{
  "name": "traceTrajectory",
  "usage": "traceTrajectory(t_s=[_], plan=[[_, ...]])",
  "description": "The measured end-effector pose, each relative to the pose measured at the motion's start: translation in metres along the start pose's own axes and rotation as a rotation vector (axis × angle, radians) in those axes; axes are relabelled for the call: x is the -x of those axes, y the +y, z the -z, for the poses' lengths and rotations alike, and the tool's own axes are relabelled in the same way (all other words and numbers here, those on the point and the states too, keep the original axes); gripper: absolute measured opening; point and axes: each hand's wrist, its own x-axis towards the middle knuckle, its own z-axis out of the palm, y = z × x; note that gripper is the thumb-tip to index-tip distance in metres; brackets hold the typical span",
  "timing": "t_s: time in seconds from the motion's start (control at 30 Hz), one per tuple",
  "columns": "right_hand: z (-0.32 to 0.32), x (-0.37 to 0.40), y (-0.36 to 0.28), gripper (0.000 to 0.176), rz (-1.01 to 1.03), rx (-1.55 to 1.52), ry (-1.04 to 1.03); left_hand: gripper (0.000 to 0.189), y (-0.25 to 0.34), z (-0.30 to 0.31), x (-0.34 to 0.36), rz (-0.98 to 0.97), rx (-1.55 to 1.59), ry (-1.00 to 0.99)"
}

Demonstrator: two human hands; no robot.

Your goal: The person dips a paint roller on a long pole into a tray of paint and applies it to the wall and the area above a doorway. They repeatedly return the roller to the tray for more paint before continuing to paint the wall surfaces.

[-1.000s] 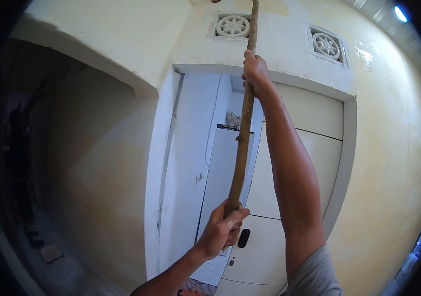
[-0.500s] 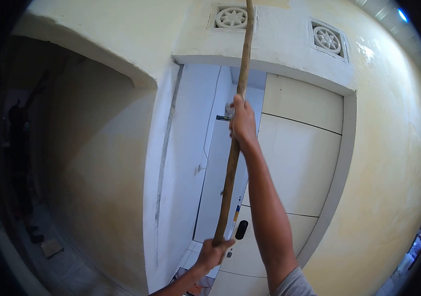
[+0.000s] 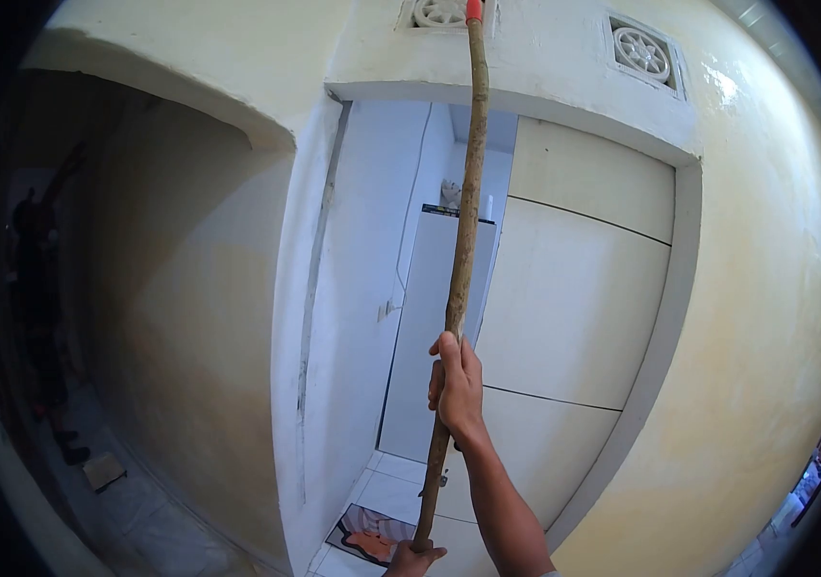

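Note:
A long, slightly crooked wooden stick [image 3: 466, 221] with a red tip stands nearly upright in front of me. My right hand [image 3: 459, 385] is closed around it at about mid-view. Lower down, at the bottom edge, my left hand [image 3: 415, 558] grips the stick near its lower end, only partly in view. The red tip overlaps the left round vent [image 3: 437, 12] above the doorway. Behind the stick is a partly open cream door [image 3: 584, 298].
Through the doorway show a white cabinet-like panel [image 3: 420, 337] and a patterned mat [image 3: 364, 534] on tiles. A second round vent [image 3: 643, 54] is set in the yellow wall [image 3: 766, 288]. At left, a dark passage holds a dark figure-like shape [image 3: 40, 308] and a small block [image 3: 103, 471].
The stick and both hands have moved down, my right hand most of all. The stick's red tip has come into view at the top.

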Motion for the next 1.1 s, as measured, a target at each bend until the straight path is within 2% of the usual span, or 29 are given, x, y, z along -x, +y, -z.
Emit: traceTrajectory(t_s=[0.1, 0.17, 0.2, 0.27, 0.3, 0.37, 0.5, 0.6, 0.67, 0.7, 0.77, 0.8, 0.87, 0.9, 0.93, 1.0, 1.1], plan=[[0.003, 0.011, 0.008, 0.044, 0.001, -0.014, -0.017, 0.039, -0.028, -0.003, -0.003, -0.084, -0.081, -0.005], [0.003, 0.015, 0.011, 0.042, 0.003, -0.014, -0.02, 0.024, -0.055, -0.01, -0.017, -0.096, 0.157, 0.18], [0.004, 0.018, 0.013, 0.042, 0.0, -0.015, -0.019, 0.024, -0.06, -0.011, -0.016, -0.093, 0.156, 0.181], [0.005, 0.022, 0.015, 0.042, -0.008, -0.017, -0.033, 0.017, -0.067, -0.01, -0.019, -0.396, -0.055, 0.124], [0.006, 0.024, 0.015, 0.042, -0.006, -0.018, -0.034, 0.017, -0.062, -0.012, -0.013, -0.398, -0.056, 0.124], [0.008, 0.029, 0.014, 0.042, -0.018, -0.027, -0.046, 0.014, -0.047, -0.017, 0.003, -0.27, 0.081, 0.119], [0.012, 0.04, 0.021, 0.041, -0.034, -0.016, -0.041, 0.013, -0.083, -0.026, -0.005, -0.205, 0.277, 0.192], [0.016, 0.042, 0.023, 0.041, -0.031, -0.01, -0.048, 0.013, -0.078, -0.029, 0.0, -0.217, 0.189, 0.152], [0.017, 0.041, 0.022, 0.041, -0.027, -0.002, -0.049, 0.016, -0.077, -0.026, -0.002, -0.491, -0.098, 0.072], [0.017, 0.04, 0.02, 0.041, -0.029, -0.001, -0.048, 0.016, -0.077, -0.025, -0.004, -0.489, -0.098, 0.071], [0.016, 0.031, 0.013, 0.041, -0.025, -0.016, -0.045, 0.014, -0.053, -0.026, 0.0, -0.346, -0.095, 0.074], [0.016, 0.027, 0.01, 0.041, -0.026, -0.013, -0.046, 0.014, -0.054, -0.026, -0.003, -0.345, -0.092, 0.074], [0.017, 0.013, 0.005, 0.042, -0.006, -0.006, -0.038, 0.012, -0.058, -0.025, -0.023, -0.407, 0.166, -0.014], [0.017, 0.007, 0.002, 0.044, -0.004, 0.001, -0.031, 0.004, -0.063, -0.027, -0.032, -0.516, 0.28, -0.054], [0.017, -0.001, -0.004, 0.044, 0.007, 0.008, -0.034, 0.004, -0.037, -0.027, -0.025, -0.527, 0.284, -0.058], [0.016, -0.014, -0.015, 0.045, -0.001, 0.042, -0.008, 0.038, 0.018, -0.024, -0.006, -0.091, -0.031, -0.054], [0.017, -0.038, -0.035, 0.047, 0.024, 0.059, 0.007, 0.035, 0.066, -0.034, 0.006, -0.185, 0.013, -0.092]])
